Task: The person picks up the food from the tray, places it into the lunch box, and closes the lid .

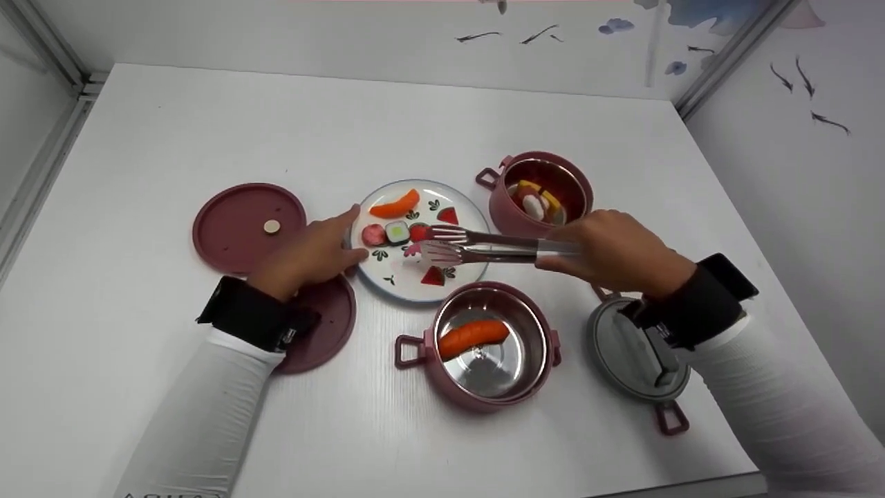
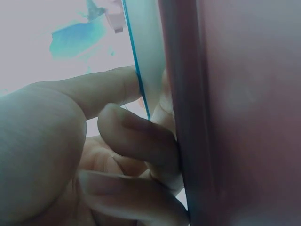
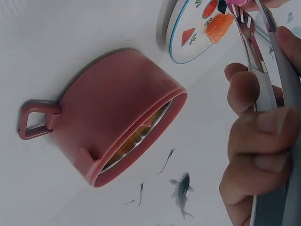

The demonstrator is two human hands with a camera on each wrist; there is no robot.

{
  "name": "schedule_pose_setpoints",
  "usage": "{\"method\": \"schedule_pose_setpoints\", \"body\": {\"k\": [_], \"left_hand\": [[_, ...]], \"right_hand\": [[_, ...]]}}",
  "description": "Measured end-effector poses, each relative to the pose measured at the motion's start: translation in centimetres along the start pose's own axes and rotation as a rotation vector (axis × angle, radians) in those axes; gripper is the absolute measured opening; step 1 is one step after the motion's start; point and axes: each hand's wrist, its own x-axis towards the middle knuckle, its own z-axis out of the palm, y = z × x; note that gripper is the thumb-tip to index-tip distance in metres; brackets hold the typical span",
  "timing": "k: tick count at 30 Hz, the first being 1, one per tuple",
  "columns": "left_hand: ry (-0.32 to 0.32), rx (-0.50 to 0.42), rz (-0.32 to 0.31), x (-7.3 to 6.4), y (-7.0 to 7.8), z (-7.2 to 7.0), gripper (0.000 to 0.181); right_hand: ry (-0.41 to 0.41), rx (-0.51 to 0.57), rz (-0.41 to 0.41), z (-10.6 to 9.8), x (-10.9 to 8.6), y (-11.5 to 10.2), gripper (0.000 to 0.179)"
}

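My left hand (image 1: 314,249) holds the left rim of a white, blue-edged plate (image 1: 406,278), thumb against the edge and the other fingers curled in the left wrist view (image 2: 136,139). My right hand (image 1: 612,250) grips metal serving tongs (image 1: 508,241) with fork-like ends over the plate. Between their tips is a pink-and-white toy food piece (image 1: 413,250); how firmly it is pinched I cannot tell. Also on the plate lie an orange piece (image 1: 396,205), a round pink piece (image 1: 374,235) and a sushi roll (image 1: 397,232). Strawberries and watermelon slices appear printed on it.
A red pot (image 1: 456,384) in front holds a toy carrot-like piece (image 1: 477,337). Behind, another red pot (image 1: 511,216) contains yellow and white pieces. Two red lids (image 1: 235,232) lie at left, one partly under my left forearm. A grey-lidded pot (image 1: 622,346) stands beneath my right wrist.
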Motion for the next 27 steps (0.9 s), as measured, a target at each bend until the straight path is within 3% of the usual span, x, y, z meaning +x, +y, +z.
{"method": "schedule_pose_setpoints", "body": {"k": [6,14,19,27], "left_hand": [[-0.001,-0.003,0.005,0.2,0.2,0.5,0.08],[-0.017,0.013,0.028,0.6,0.4,0.6,0.081],[-0.02,0.01,0.03,0.4,0.4,0.4,0.08],[-0.015,-0.007,0.012,-0.2,0.1,0.0,0.08]], "right_hand": [[0.15,0.03,0.011,0.1,-2.7,0.1,0.033],[0.309,0.121,-0.04,0.2,-8.7,-0.2,0.031],[0.245,0.222,-0.048,0.6,-11.9,-0.4,0.029],[0.129,0.133,-0.036,1.7,-13.3,-1.2,0.024]]}}
